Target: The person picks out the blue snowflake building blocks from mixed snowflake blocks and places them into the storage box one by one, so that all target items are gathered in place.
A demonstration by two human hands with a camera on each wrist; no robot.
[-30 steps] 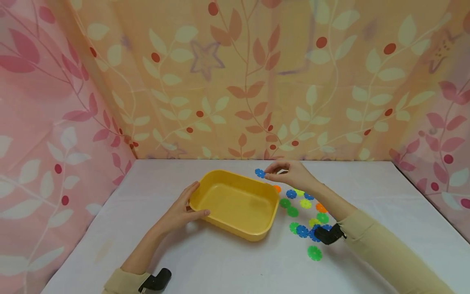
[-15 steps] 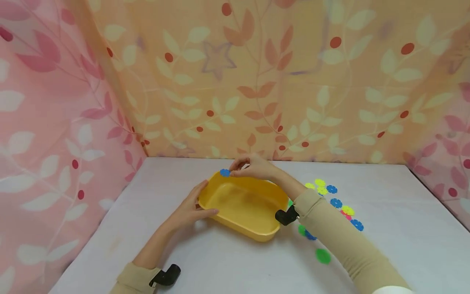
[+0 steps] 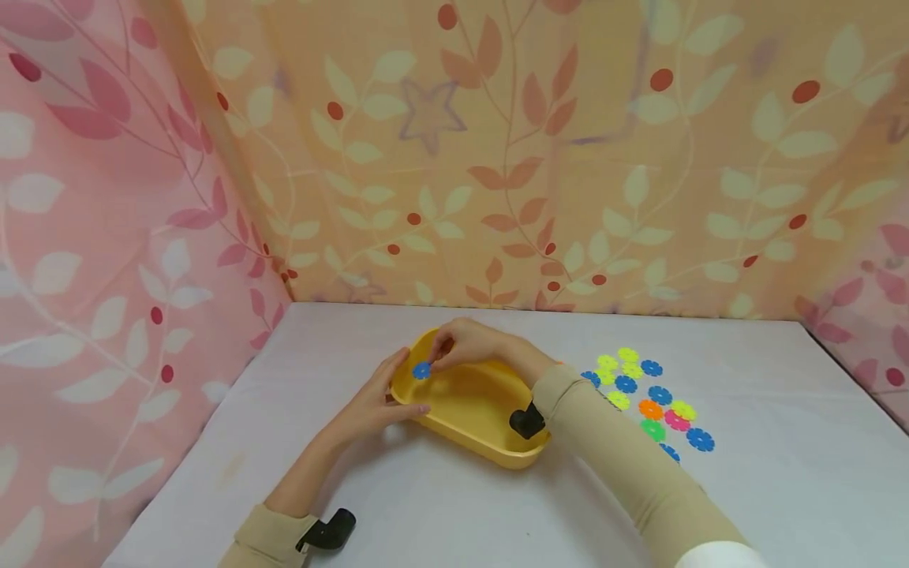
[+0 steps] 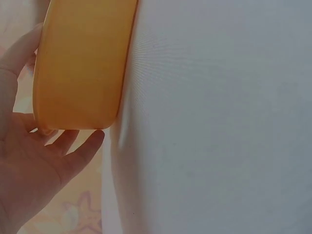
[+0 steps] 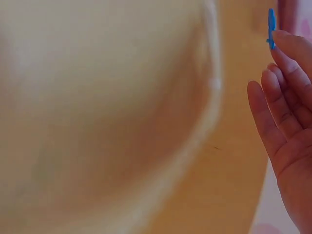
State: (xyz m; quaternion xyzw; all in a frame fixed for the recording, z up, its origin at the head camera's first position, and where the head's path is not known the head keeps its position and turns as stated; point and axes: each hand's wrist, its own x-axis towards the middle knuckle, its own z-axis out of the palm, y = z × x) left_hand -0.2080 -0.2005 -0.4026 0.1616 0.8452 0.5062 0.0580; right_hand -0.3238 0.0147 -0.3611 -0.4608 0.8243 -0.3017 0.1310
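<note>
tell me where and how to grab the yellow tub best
Probably the rounded left end of the yellow tub, coming from the left: its low, curved wall lets thumb and fingers spread around it, as the left hand shows, while the right arm crosses the other end.

Peach leaf-print backdrop point(image 3: 454, 181) behind, pink leaf-print side walls point(image 3: 114, 237) left and right, white tabletop point(image 3: 767, 394)
</note>
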